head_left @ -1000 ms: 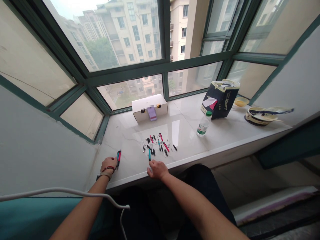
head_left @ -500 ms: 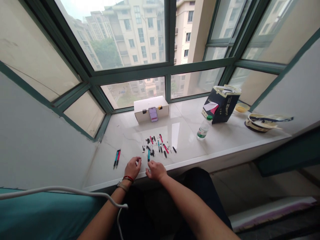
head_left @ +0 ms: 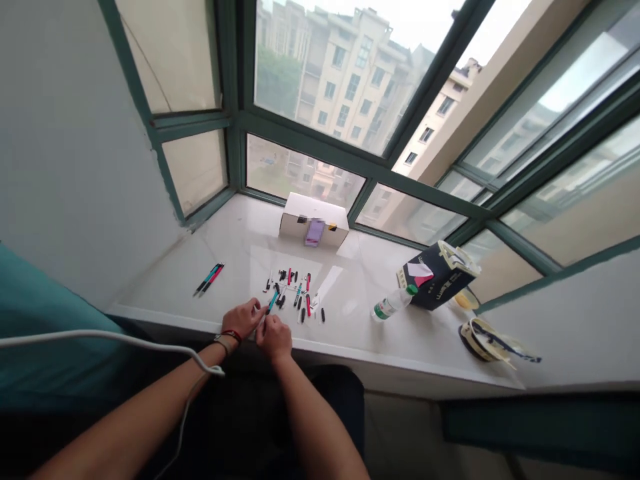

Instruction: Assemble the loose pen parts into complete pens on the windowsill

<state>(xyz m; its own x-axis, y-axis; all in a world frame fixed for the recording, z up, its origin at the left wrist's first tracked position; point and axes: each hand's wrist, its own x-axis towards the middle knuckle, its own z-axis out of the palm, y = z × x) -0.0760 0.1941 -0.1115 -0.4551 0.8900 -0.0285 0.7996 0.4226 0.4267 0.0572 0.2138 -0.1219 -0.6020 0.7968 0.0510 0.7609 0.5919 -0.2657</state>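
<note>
A teal pen (head_left: 273, 300) with a dark lower end points up and away from my right hand (head_left: 276, 339), whose closed fingers grip its near end. My left hand (head_left: 243, 317) is close beside it, fingers bent into a pinch. Its fingertips meet the right hand near the pen's lower end, and what they hold is hidden. Just beyond both hands lie scattered pen parts: red barrels (head_left: 309, 305), a teal barrel (head_left: 298, 294), several black grips (head_left: 303, 315) and small pieces too tiny to name.
Two pens (head_left: 209, 279), one teal and one red, lie side by side at the left. A white box (head_left: 320, 208) stands by the window. To the right are a green-capped bottle (head_left: 393, 305), a dark paper bag (head_left: 443, 277) and a round bowl-like container (head_left: 480, 341) on the sill (head_left: 350, 357).
The view has turned and tilted. My left hand, apart from the right before, has come against it beside the teal pen. The pen now leans more to the side.
</note>
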